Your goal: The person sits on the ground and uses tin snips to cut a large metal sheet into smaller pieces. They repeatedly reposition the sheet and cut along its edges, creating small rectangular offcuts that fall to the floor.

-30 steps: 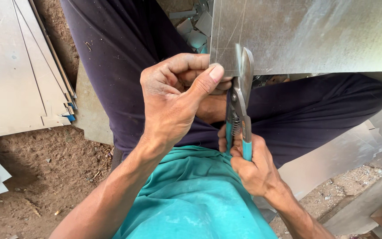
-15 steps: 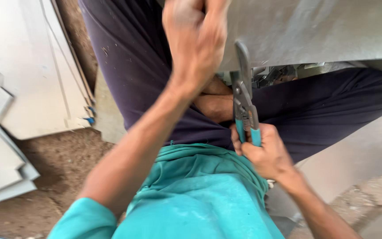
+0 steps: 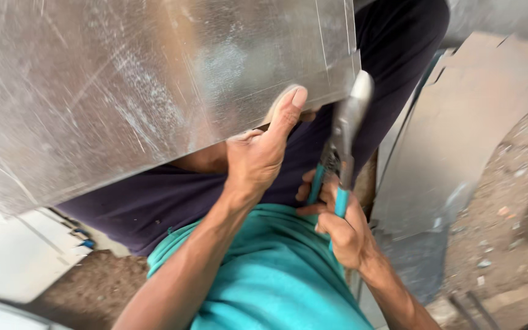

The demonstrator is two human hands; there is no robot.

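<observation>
The left hand (image 3: 258, 156) pinches the lower edge of 1 large metal sheet (image 3: 154, 79), thumb pressed flat on its face, fingers hidden behind. The sheet fills the upper left and centre of the frame. The right hand (image 3: 340, 229) is wrapped around the 2 teal handles of 1 pair of tin snips (image 3: 344, 143), blades up at the sheet's lower right corner. More sheet offcuts (image 3: 453, 146) lie at right.

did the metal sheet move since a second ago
Yes. The metal sheet has come down and left over the dark trousered lap, gripped at its edge by the left hand.
</observation>
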